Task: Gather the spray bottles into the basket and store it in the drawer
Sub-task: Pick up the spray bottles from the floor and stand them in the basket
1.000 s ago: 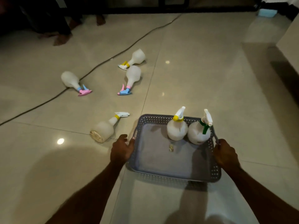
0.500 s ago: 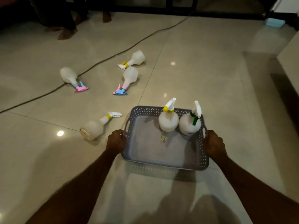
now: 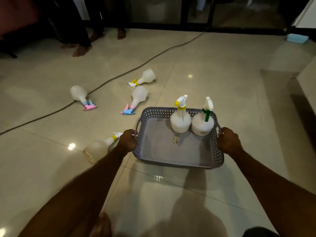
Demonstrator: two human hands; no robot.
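Note:
A grey perforated basket (image 3: 172,160) is held above the tiled floor. My left hand (image 3: 127,140) grips its left handle and my right hand (image 3: 228,140) grips its right handle. Two white spray bottles stand upright at the basket's far side: one with a yellow collar (image 3: 180,119), one with a green trigger (image 3: 202,123). Several bottles lie on the floor: a yellow-collared one (image 3: 98,147) beside my left forearm, a blue-and-pink-nozzled one (image 3: 137,99), a pink-nozzled one (image 3: 80,95), and a yellow-nozzled one (image 3: 145,77) farthest away.
A dark cable (image 3: 109,81) runs diagonally across the floor behind the lying bottles. Bare feet of other people (image 3: 82,50) stand at the back left. A pale cabinet edge (image 3: 307,79) rises at the right. A light-blue box (image 3: 297,38) sits far right.
The basket has risen off the floor in both hands and shifted slightly left. My view has tilted up, showing more of the room's back.

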